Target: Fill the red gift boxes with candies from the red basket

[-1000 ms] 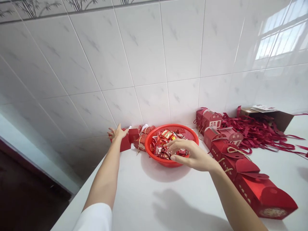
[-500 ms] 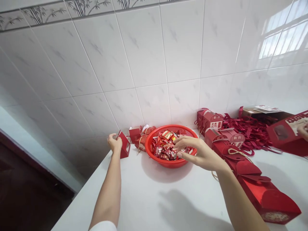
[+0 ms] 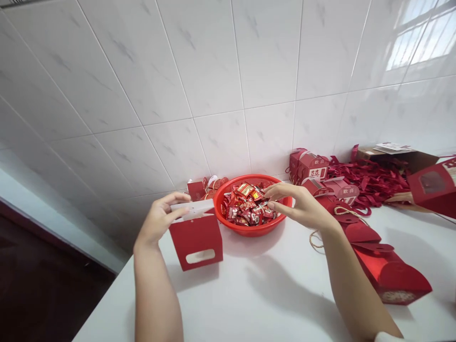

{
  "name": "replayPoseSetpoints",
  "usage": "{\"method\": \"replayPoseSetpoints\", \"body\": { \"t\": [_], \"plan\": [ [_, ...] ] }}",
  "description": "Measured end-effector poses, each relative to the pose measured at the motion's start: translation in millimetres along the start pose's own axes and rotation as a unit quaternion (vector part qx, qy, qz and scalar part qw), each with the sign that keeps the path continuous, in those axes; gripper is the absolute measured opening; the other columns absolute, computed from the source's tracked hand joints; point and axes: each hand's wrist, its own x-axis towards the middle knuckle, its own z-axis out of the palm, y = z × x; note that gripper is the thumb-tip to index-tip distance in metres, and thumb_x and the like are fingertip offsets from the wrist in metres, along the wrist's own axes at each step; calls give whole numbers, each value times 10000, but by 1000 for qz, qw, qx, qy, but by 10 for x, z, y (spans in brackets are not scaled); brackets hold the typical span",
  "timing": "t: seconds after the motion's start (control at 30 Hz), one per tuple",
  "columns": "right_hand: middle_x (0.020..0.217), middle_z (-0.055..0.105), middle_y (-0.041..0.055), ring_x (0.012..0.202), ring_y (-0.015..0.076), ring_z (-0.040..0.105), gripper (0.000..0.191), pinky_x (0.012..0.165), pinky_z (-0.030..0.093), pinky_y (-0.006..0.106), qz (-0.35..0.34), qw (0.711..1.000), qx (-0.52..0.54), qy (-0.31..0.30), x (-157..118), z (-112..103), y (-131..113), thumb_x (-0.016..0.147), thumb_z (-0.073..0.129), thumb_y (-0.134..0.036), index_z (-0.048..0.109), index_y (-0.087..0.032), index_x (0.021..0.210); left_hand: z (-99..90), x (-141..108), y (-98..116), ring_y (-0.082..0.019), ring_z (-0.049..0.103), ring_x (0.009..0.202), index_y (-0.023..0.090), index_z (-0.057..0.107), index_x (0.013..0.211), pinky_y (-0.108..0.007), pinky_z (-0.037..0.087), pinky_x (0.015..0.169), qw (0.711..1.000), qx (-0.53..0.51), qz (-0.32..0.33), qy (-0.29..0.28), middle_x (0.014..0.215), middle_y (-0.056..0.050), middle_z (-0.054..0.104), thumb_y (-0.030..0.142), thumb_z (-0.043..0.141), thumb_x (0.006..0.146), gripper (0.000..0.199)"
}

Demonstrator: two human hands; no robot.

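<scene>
My left hand (image 3: 162, 216) grips the top edge of a red paper gift box (image 3: 199, 237), thumb at the near side and fingers behind. The box has a cut-out window low on its side and a pale inner flap at its top. It is lifted or tilted a little over the white table. My right hand (image 3: 295, 202) reaches over the right rim of a red plastic basket (image 3: 251, 232), fingers curved and apart, with nothing seen in them. Inside the basket is a heap of red-wrapped candies (image 3: 249, 204); whether my fingertips touch them I cannot tell.
On the right stand several closed red boxes (image 3: 395, 275), some tied with twine. Behind them lie dark red ribbons (image 3: 377, 185) and an open cardboard box (image 3: 423, 159). Another person's hand (image 3: 401, 197) is at the far right, near a red box (image 3: 434, 190). More boxes (image 3: 196, 189) lean by the tiled wall.
My left hand has brought the red box nearer and to the right, turning its window side toward me. My right hand stays over the basket. The other person's box has shifted slightly right.
</scene>
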Motion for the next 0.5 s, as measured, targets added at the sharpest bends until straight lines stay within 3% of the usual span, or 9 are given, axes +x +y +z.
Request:
{"method": "replayPoseSetpoints", "body": {
  "t": [0.13, 0.3, 0.5],
  "plan": [
    [1018, 741, 72, 887, 203, 711, 168, 801, 592, 346, 21, 1000, -15, 12, 28, -19, 94, 916, 615, -351, 703, -214, 957, 433, -50, 214, -180, 647, 730, 195, 655, 826, -276, 545, 622, 991, -2, 25, -132, 851, -31, 688, 440, 716, 697, 284],
    [977, 745, 68, 826, 198, 713, 193, 779, 590, 348, 47, 998, -25, 22, 60, -24, 223, 896, 624, -377, 704, -203, 918, 938, -16, 205, -154, 615, 722, 180, 655, 850, -253, 512, 603, 958, -19, 25, -286, 834, -28, 667, 399, 662, 759, 238],
    [991, 748, 67, 849, 199, 715, 195, 809, 582, 351, 86, 994, -18, 62, 92, 6, 478, 885, 620, -373, 697, -197, 920, 1061, 57, 130, -199, 687, 857, 178, 670, 942, -309, 553, 743, 927, -62, 23, -368, 952, -67, 711, 468, 673, 810, 318]
  ]
}}
